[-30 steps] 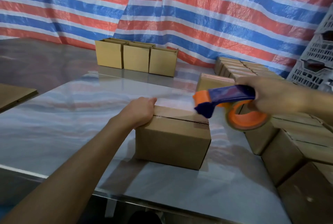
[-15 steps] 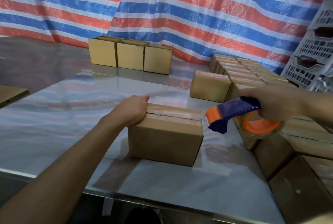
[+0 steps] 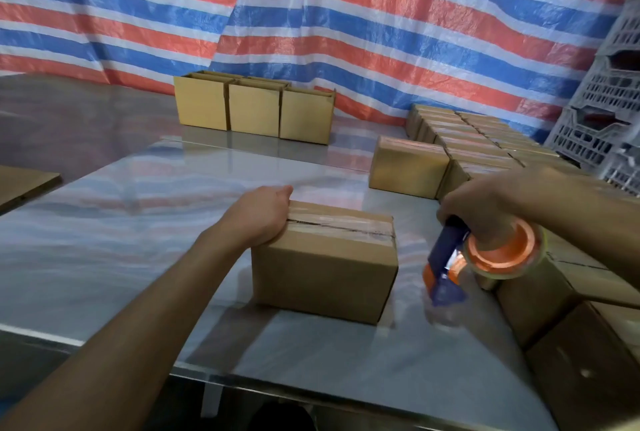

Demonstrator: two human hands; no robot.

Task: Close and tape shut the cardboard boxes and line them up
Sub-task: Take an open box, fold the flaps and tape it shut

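Left hand curls over the left top edge of the cardboard box mid-table, right hand grips the tape dispenser just beside its right end (seam looks taped), so press the strip flat first.

Left hand holding box end, right hand gripping tape dispenser

Left hand grips taped box; right hand holds dispenser.
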